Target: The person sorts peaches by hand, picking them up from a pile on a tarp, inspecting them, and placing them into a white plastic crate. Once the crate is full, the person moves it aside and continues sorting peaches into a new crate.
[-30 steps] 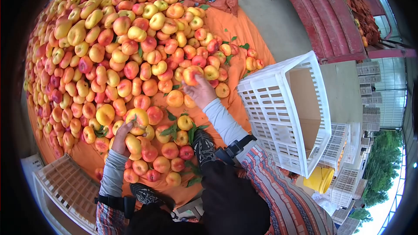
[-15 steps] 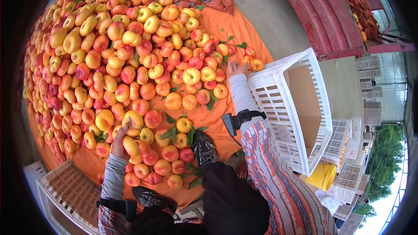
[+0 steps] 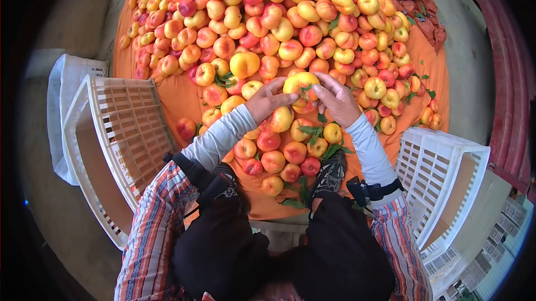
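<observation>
A heap of flat peaches (image 3: 290,16) spreads over the orange cloth (image 3: 178,97) in front of me. A white slatted crate (image 3: 120,133) sits at my left, another white crate (image 3: 446,189) at my right. My shoe (image 3: 330,172) rests among leaves (image 3: 312,132) and fruit.

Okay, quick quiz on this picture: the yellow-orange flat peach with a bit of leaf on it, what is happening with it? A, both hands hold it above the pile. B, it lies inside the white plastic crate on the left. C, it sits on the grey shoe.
A: the left hand and right hand grip the yellow-orange flat peach from either side, above the fruit pile on the orange cloth.
</observation>
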Action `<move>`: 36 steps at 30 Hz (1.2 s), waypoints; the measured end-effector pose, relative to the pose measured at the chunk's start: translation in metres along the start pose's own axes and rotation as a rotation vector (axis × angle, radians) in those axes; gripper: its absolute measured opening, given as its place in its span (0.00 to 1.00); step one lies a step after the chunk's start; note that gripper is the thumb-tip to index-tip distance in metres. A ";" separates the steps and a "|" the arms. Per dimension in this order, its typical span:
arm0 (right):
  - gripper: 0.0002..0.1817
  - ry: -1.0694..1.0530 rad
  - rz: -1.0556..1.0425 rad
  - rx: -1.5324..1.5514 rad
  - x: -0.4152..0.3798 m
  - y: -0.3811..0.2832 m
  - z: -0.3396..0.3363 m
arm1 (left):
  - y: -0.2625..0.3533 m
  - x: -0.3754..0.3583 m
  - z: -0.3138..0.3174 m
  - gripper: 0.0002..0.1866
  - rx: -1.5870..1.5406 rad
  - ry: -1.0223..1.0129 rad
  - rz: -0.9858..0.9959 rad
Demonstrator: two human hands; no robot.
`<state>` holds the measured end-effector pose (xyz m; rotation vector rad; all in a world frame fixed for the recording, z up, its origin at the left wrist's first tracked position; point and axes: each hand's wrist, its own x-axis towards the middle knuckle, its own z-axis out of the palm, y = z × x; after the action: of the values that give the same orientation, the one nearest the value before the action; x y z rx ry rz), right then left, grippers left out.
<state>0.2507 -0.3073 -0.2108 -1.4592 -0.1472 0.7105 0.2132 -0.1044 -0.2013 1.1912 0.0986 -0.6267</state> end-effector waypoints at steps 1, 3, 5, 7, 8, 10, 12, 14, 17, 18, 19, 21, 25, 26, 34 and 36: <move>0.29 -0.023 -0.005 -0.004 0.003 -0.001 0.004 | 0.003 -0.002 -0.002 0.23 -0.008 -0.004 -0.028; 0.29 -0.025 0.052 -0.013 0.001 -0.012 0.011 | 0.009 -0.007 -0.002 0.23 -0.028 -0.014 -0.075; 0.27 -0.007 0.109 -0.063 -0.004 -0.032 0.020 | 0.020 -0.014 0.000 0.22 0.017 -0.005 -0.067; 0.24 -0.012 0.018 -0.195 -0.005 -0.042 0.031 | 0.026 -0.018 0.002 0.22 0.067 0.017 -0.023; 0.24 0.010 -0.039 -0.245 -0.004 -0.041 0.035 | 0.026 -0.018 0.002 0.23 0.088 0.114 -0.061; 0.24 0.008 -0.006 -0.243 -0.007 -0.056 0.040 | 0.053 -0.031 0.013 0.24 -0.044 0.108 -0.107; 0.24 0.059 -0.027 -0.087 -0.012 -0.067 0.049 | 0.070 -0.043 0.020 0.24 -0.085 0.112 -0.107; 0.27 0.019 -0.064 0.095 -0.019 -0.082 0.055 | 0.081 -0.054 0.022 0.23 -0.188 0.087 -0.082; 0.30 0.003 -0.018 0.162 -0.029 -0.098 0.064 | 0.091 -0.067 0.028 0.20 -0.413 0.127 0.031; 0.33 0.019 0.026 0.091 -0.037 -0.112 0.073 | 0.090 -0.067 0.029 0.20 -0.467 0.209 0.076; 0.32 0.012 0.118 0.033 -0.042 -0.117 0.078 | 0.091 -0.068 0.029 0.20 -0.523 0.291 0.118; 0.25 -0.060 0.149 -0.114 -0.054 -0.127 0.099 | 0.097 -0.071 0.035 0.20 -0.588 0.425 0.171; 0.27 -0.119 -0.056 -0.033 -0.062 -0.134 0.119 | 0.115 -0.093 0.047 0.22 -0.710 0.368 0.129; 0.27 -0.140 -0.036 0.015 -0.064 -0.137 0.120 | 0.120 -0.102 0.049 0.22 -0.738 0.363 0.126; 0.34 -0.181 -0.016 -0.162 -0.078 -0.179 0.145 | 0.123 -0.114 0.038 0.22 -0.815 0.270 0.205; 0.33 -0.158 -0.086 -0.240 -0.077 -0.185 0.155 | 0.126 -0.118 0.033 0.22 -0.821 0.250 0.222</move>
<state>0.1771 -0.2062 0.0093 -1.6136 -0.4273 0.7571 0.1706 -0.0583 -0.0376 0.4635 0.3901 -0.1904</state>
